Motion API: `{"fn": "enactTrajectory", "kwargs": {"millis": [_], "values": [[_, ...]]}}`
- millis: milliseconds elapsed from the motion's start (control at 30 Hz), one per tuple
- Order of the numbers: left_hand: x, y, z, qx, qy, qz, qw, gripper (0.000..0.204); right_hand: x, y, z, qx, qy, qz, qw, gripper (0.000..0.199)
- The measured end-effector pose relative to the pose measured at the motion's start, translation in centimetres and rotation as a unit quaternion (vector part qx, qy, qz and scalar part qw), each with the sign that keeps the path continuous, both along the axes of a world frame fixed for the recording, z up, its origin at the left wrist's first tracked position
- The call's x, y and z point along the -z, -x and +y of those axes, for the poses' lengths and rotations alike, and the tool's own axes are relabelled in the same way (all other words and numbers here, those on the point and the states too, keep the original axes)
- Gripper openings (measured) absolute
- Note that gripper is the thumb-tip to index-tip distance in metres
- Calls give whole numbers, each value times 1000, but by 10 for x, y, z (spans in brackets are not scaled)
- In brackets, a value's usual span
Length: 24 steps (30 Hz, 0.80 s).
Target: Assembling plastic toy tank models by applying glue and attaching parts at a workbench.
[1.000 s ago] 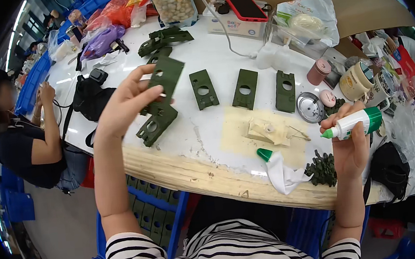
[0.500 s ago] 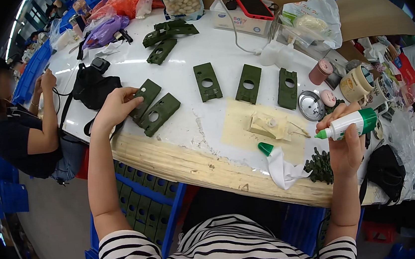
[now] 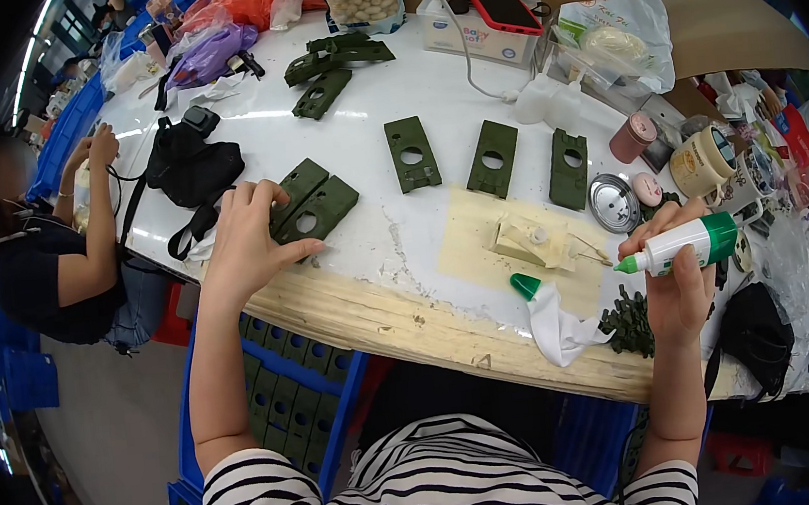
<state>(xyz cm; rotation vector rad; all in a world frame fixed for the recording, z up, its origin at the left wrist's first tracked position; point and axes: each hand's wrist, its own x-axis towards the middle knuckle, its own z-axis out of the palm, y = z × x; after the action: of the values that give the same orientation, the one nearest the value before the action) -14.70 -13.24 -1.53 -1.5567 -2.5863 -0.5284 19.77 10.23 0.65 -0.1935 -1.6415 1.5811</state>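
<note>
My left hand [image 3: 246, 243] grips the left ends of two dark green plastic hull plates lying side by side, thumb at the near edge and fingers at the far one. The nearer hull plate [image 3: 334, 204] shows a round hole; the farther hull plate [image 3: 298, 181] is partly covered by my fingers. My right hand [image 3: 680, 299] holds a white and green glue bottle [image 3: 679, 246] above the table's right side, its green nozzle pointing left. Three more green plates stand apart in a row: a left plate [image 3: 405, 138], a middle plate [image 3: 501, 141] and a right plate [image 3: 568, 178].
On a yellowish sheet [image 3: 458, 247] sits a cream block [image 3: 510, 239] with a thin stick. Close by are a green cap [image 3: 525, 287], white cloth [image 3: 556, 330] and small green parts [image 3: 629, 323]. Further green parts [image 3: 323, 95] lie behind. A co-worker [image 3: 50, 267] sits at left.
My left hand has shifted from pinching the farther plate to spanning both plates, which now lie closer together. My right hand still holds the glue bottle in nearly the same place.
</note>
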Motion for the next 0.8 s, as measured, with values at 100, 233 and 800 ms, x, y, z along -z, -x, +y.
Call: {"fn": "enactTrajectory", "kwargs": {"millis": [100, 233, 800], "values": [[-6, -7, 0, 0, 36, -57, 998, 56, 1, 0, 0, 5, -3, -1, 1000, 28], [0, -20, 3, -25, 33, -64, 997, 51, 2, 1, -1, 29, 7, 0, 1000, 36], [32, -74, 21, -49, -49, 39, 997, 52, 3, 3, -1, 15, -11, -4, 1000, 35]]}}
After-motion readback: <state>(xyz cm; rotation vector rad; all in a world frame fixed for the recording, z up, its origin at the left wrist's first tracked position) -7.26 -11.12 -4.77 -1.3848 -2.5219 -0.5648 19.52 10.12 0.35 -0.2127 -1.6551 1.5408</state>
